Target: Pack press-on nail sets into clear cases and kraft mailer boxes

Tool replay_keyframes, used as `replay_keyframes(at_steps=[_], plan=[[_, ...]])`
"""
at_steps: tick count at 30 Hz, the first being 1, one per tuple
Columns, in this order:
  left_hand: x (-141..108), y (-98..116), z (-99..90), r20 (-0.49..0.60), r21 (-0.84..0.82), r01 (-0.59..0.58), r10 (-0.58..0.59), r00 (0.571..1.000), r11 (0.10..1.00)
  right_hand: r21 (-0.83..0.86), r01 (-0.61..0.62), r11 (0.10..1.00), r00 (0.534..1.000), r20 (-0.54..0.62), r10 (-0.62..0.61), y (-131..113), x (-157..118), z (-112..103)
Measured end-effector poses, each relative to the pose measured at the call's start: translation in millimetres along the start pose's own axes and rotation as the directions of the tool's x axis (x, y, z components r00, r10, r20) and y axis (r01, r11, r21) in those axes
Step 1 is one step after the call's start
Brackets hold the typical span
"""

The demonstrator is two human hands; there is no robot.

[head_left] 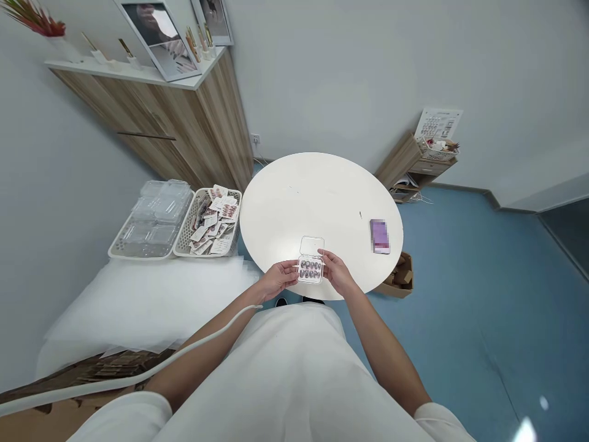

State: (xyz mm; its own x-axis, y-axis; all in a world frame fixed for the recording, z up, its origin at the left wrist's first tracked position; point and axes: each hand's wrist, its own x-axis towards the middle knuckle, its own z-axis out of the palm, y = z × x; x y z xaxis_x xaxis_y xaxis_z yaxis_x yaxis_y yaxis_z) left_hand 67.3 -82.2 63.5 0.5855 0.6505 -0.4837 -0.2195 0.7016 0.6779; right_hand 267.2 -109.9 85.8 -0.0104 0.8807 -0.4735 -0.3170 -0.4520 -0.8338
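Note:
A small clear plastic case (pixel 310 281) is held over the near edge of the round white table (pixel 317 190), its hinged lid (pixel 312 245) raised away from me. Inside sit two rows of press-on nails (pixel 310 268), silvery with dark shading, on a white card. My left hand (pixel 279 277) pinches the case's left side. On the opposite side, my right hand (pixel 338 270) grips the right edge, a fingertip near the hinge and lid corner.
Left of the table stand a basket of printed nail cards (pixel 214 221) and a basket of clear empty cases (pixel 154 221). A phone (pixel 380 236) lies on the table's right. A cardboard box (pixel 400 276) is below, and a white cable (pixel 184 351) crosses my left forearm.

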Motion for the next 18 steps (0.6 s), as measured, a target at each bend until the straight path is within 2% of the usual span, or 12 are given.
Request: replay_keyframes(at_steps=[8,18], plan=[[-6,6,1.9,0.097,-0.021,0.041,-0.039,0.995,0.999,0.031,0.076,0.997,0.995,-0.064,-0.074,-3,-13,5],[-9,0,3.7,0.053,-0.112,0.002,0.004,0.999,0.994,0.028,0.093,0.995,0.995,-0.048,-0.091,2,-32,13]])
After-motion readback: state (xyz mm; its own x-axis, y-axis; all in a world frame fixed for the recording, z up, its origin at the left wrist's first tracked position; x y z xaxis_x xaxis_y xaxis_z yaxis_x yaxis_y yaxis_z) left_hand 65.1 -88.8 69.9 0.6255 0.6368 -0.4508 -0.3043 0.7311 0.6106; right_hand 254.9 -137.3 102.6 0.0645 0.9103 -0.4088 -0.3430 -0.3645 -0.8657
